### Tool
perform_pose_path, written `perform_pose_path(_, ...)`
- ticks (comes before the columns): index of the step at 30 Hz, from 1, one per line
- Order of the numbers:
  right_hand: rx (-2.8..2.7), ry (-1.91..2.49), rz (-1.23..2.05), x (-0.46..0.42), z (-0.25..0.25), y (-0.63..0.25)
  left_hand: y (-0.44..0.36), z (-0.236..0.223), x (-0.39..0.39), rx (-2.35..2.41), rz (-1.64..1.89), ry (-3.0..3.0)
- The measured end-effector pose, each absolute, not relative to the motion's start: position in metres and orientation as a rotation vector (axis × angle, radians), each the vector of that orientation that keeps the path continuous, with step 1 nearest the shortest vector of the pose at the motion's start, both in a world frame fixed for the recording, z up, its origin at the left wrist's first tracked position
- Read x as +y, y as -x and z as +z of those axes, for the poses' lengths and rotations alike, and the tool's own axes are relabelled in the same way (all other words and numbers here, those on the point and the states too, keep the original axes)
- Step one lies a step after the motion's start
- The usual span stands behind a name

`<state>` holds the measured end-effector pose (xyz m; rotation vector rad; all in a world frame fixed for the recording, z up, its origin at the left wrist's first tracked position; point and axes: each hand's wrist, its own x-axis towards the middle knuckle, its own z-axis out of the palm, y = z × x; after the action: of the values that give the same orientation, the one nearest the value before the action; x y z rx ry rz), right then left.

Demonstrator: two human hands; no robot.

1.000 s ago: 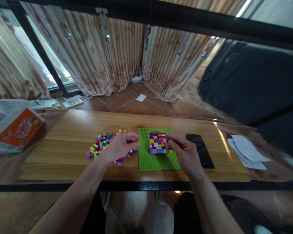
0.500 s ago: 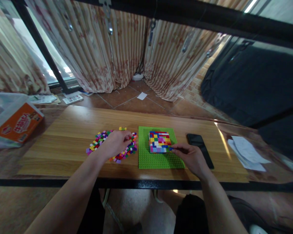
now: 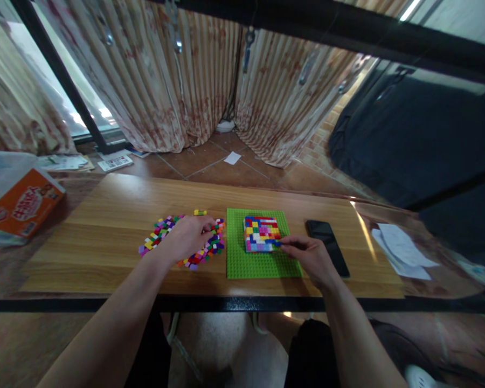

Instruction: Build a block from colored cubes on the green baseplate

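Note:
A square block of multicoloured toy bricks [image 3: 262, 233] stands on a green studded baseplate [image 3: 242, 268]. My right hand [image 3: 309, 256] is at the block's near right corner, with thumb and forefinger pinched on a small blue brick [image 3: 278, 243]. That brick touches or nearly touches the block; which of these I cannot tell. To the left, my left hand [image 3: 189, 236] reaches over a pile of loose bricks [image 3: 214, 245] with curled, closed fingers. Whatever lies between its fingertips is too small to make out. Its back and wrist cover part of the pile.
A black phone [image 3: 329, 248] lies right of the baseplate on the wooden tabletop [image 3: 105, 237]. Papers [image 3: 402, 250] rest farther right. A yellow brick piece [image 3: 200, 212] lies behind the pile. At the far left stands a clear plastic bin [image 3: 8, 161] with an orange label.
My left hand has moved down and slightly left onto the pile, its fingers closing. My right hand has lowered the blue brick to the block's near right corner. The view has shifted slightly.

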<state>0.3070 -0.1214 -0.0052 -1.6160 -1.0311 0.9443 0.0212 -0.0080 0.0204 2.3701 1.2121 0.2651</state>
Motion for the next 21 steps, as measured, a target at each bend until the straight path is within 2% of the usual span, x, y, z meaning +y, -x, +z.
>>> perform_pose_path(21, -0.824, 1.594, 1.06, -0.1211, -0.0046, -0.2997, -0.0194, 0.0198, -0.0087, 1.213, 0.259, -2.38)
